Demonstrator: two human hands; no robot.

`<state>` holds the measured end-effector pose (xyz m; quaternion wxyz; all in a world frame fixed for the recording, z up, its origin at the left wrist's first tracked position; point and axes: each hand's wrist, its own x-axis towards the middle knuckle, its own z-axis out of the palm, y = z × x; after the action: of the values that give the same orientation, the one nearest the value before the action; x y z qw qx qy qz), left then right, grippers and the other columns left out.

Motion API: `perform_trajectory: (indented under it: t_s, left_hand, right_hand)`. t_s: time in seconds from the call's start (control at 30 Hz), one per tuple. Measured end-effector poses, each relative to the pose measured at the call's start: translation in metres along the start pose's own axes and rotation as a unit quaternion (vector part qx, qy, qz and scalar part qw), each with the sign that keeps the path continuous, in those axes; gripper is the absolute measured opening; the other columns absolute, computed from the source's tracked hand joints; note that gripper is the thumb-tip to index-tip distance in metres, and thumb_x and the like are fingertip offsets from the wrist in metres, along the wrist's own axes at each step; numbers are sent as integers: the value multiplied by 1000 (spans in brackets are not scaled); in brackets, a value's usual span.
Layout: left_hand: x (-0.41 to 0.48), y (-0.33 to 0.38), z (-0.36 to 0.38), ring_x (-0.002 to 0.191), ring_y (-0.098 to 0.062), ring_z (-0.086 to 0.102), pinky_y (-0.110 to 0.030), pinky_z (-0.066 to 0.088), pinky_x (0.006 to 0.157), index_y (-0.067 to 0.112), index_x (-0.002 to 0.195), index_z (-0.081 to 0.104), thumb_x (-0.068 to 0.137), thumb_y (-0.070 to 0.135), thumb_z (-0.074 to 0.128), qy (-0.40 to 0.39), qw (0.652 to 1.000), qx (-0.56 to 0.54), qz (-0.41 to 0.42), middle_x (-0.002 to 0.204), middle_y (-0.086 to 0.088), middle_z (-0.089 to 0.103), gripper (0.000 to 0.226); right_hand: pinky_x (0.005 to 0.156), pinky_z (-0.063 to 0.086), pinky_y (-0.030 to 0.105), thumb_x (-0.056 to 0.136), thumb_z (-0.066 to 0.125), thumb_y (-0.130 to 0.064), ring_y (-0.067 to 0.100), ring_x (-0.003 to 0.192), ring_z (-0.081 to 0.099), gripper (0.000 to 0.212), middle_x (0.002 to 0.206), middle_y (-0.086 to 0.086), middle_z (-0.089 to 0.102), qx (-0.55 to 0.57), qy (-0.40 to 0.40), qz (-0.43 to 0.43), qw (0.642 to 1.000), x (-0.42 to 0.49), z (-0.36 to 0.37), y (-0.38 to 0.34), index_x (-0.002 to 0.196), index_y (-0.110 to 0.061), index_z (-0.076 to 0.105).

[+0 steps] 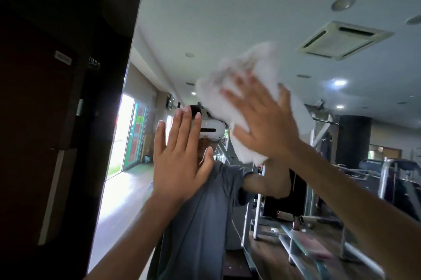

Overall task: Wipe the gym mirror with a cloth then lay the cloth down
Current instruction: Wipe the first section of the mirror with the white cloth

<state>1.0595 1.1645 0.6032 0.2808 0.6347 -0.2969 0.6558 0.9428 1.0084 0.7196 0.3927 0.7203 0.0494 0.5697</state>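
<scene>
The cloth (214, 95) was a white, towel-like piece, bunched loosely and spread against the gym mirror (227, 17), high on the glass and well in from the mirror's left edge, where the dark wooden panel (57, 120) began. The right hand (262, 120) pressed it flat to the glass with fingers straight and splayed, not curled round it; both the hand and the cloth were blurred, which suggested a wiping stroke under way. Part of the cloth stuck out above the fingertips and a thick fold hung below the heel of the palm. The left hand (180, 161) held nothing: it was flat with its fingers extended, and seemed to rest on the mirror nearer the left edge, lower than the cloth, though actual contact could not be confirmed.

The cloth looked light, soft and limp, so it would likely fold and slide under the palm unless pressure stayed even. The hanging fold below the palm seemed the easiest part to pinch when it came to lifting it away. The wiping appeared to be in hand and the laying down not yet done. Gym machines (319, 222) showed in the reflection toward the mirror's lower right.
</scene>
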Motion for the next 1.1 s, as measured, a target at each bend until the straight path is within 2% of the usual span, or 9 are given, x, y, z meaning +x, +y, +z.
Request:
perform_trajectory:
  t_s: [0.07, 0.13, 0.33, 0.53, 0.63, 0.77, 0.83, 1.0, 1.1]
  left_hand:
    - [1, 0, -2, 154, -27, 17, -56, 15, 122, 6, 154, 36, 98, 43, 38, -18, 1000, 2, -4, 164, -13, 25, 68]
    - [-1, 2, -3, 155, -27, 15, -55, 11, 124, 7, 157, 30, 98, 44, 37, -32, 999, -3, -17, 166, -11, 21, 70]
    - [0, 31, -2, 154, -31, 17, -42, -6, 125, 5, 155, 30, 97, 42, 41, -32, 997, 23, -73, 165, -17, 22, 70]
    - [9, 106, 16, 151, -36, 24, -55, 10, 123, -4, 149, 39, 95, 29, 40, -20, 1000, 1, -22, 160, -22, 30, 63]
    - [19, 137, 26, 151, -34, 21, -52, 6, 122, -8, 149, 37, 91, 27, 40, -27, 999, 2, -31, 160, -24, 29, 67]
    - [31, 168, 39, 153, -32, 17, -48, 3, 123, -5, 152, 33, 94, 31, 35, -30, 998, -5, -59, 163, -22, 22, 69]
    - [30, 174, 45, 154, -31, 12, -47, 0, 125, -2, 155, 27, 97, 35, 31, -30, 997, 5, -69, 165, -19, 16, 69]
    - [26, 175, 49, 155, -27, 9, -45, -2, 125, 3, 157, 26, 100, 40, 26, -20, 997, 35, -73, 166, -16, 18, 68]
    - [26, 179, 50, 156, -26, 8, -50, 0, 125, 4, 158, 21, 100, 43, 24, -17, 996, 42, -80, 167, -14, 15, 70]
  right_hand:
    - [110, 17, 52, 86, 42, -53, 24, 149, 25, 70, 163, 3, 25, 12, -37, -186, 982, -7, -8, 28, 152, -34, 29]
    - [111, 12, 56, 84, 43, -53, 23, 147, 25, 70, 163, 3, 25, 9, -66, -210, 976, -9, -13, 64, 151, -35, 29]
    - [110, 22, 63, 93, 35, -51, 25, 150, 22, 66, 164, 1, 20, 4, 19, 249, 968, -19, -9, 73, 155, -33, 24]
    - [106, 21, 51, 86, 44, -53, 22, 149, 25, 69, 162, 3, 25, 17, -21, -217, 976, -70, -8, 98, 151, -33, 32]
    - [106, 23, 57, 82, 45, -53, 23, 146, 26, 71, 162, 3, 25, 16, -53, -186, 981, -79, -12, 154, 150, -35, 33]
    - [104, 28, 60, 88, 40, -52, 28, 147, 27, 67, 161, 6, 29, 37, 0, 116, 992, -59, -17, 177, 151, -33, 30]
    - [108, 22, 58, 89, 35, -53, 26, 150, 20, 69, 164, 5, 23, 26, 14, 166, 986, -54, -11, 151, 153, -29, 30]
    - [108, 22, 56, 83, 40, -53, 24, 150, 24, 73, 163, 4, 25, 19, -30, -128, 991, -95, -8, 151, 152, -30, 39]
    - [107, 23, 61, 81, 38, -56, 25, 147, 25, 74, 163, 5, 26, 26, -47, -115, 992, -97, -14, 196, 151, -32, 35]
